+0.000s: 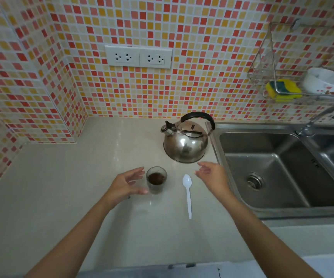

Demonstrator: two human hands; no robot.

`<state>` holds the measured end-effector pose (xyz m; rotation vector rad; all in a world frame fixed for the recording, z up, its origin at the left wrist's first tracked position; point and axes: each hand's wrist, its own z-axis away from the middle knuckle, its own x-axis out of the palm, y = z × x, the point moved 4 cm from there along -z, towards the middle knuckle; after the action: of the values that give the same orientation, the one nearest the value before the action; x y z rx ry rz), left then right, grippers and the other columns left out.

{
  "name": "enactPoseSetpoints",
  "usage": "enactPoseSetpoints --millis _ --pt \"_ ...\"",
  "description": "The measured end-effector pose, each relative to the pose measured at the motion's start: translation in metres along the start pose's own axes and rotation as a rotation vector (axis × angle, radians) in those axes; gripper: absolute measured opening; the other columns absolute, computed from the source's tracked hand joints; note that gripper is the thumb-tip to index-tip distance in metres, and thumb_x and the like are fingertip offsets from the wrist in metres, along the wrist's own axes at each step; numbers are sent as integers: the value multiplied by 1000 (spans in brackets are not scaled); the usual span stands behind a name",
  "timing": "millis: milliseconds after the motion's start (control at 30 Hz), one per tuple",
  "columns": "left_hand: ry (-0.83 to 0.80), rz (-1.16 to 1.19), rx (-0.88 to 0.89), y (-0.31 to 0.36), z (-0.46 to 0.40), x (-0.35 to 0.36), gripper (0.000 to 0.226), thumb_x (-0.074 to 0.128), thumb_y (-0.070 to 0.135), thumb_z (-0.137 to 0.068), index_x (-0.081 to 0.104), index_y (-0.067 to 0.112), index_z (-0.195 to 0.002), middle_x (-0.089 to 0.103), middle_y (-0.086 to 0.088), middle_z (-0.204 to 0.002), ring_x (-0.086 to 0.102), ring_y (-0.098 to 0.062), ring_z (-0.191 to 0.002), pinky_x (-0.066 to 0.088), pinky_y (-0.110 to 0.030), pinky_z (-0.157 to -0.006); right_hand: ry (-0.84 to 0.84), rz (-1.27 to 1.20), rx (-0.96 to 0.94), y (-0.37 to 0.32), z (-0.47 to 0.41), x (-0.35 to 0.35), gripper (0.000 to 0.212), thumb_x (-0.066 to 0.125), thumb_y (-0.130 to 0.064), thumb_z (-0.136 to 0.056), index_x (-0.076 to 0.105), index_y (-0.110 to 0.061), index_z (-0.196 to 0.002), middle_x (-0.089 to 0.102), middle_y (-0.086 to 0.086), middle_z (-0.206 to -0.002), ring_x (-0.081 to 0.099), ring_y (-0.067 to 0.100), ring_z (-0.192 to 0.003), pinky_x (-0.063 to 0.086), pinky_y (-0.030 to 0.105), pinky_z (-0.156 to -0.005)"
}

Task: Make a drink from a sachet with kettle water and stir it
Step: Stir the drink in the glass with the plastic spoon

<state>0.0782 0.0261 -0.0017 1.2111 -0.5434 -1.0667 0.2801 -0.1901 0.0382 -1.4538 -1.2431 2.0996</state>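
Both hands, left hand (pixel 127 182) and right hand (pixel 212 174), hover spread and empty beside the small clear glass of brown powder (pixel 156 182). The steel whistling kettle (pixel 186 141) stands at one o'clock; a careless pour could topple the glass.

On the table (pixel 82 197) the glass (pixel 156 182) stands near the middle, with powder (pixel 156 178) in its bottom. The spoon (pixel 187 194) lies at 3 o'clock from the glass, just beside it, bowl toward the wall. The kettle (pixel 186 140) stands at 1 o'clock from the glass, behind the spoon, spout to 9 o'clock. The sink (pixel 282 169) lies at 3 o'clock from the kettle. The left hand (pixel 127 184) sits at 9 o'clock of the glass; the right hand (pixel 212 176) at 3 o'clock of the spoon.
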Motion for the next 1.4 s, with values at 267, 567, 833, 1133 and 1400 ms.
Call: enactPoseSetpoints --millis 267,567,833,1133,1400 --pt "42 83 54 -3 -8 20 75 87 -6 -53 63 18 -120 69 -2 -112 62 -12 -106 42 -23 -101 -5 21 374 73 62 62 39 81 -22 -70 70 -3 -103 72 11 -100 64 19 -80 43 22 -69" --pt "67 117 80 -8 -22 25 66 88 -6 -53 64 24 -106 69 2 -103 62 -13 -99 45 -18 -90 40 102 401 73 65 70 11 73 -11 -76 66 -7 -84 71 15 -90 68 31 -82 52 32 -68" --pt "27 144 90 -8 -26 24 65 89 -3 -48 67 31 -98 68 -3 -109 62 -17 -105 48 -22 -89 154 -50 420 68 59 51 4 63 -5 -77 65 -8 -77 72 16 -79 69 28 -62 51 30 -57" --pt "11 131 79 -8 -30 23 67 87 -10 -50 64 20 -105 67 -10 -115 62 -17 -104 47 -15 -85 470 -650 37 -12 35 -30 9 62 -9 -88 70 -5 -91 59 4 -62 50 -1 -43 42 13 -44" --pt "7 118 74 -9 -31 22 67 88 -6 -49 67 20 -106 70 -4 -110 64 -17 -103 50 -28 -94 2 -251 -372 -80 36 36 15 56 -14 -93 66 -16 -82 60 -7 -64 53 -2 -54 45 16 -57"
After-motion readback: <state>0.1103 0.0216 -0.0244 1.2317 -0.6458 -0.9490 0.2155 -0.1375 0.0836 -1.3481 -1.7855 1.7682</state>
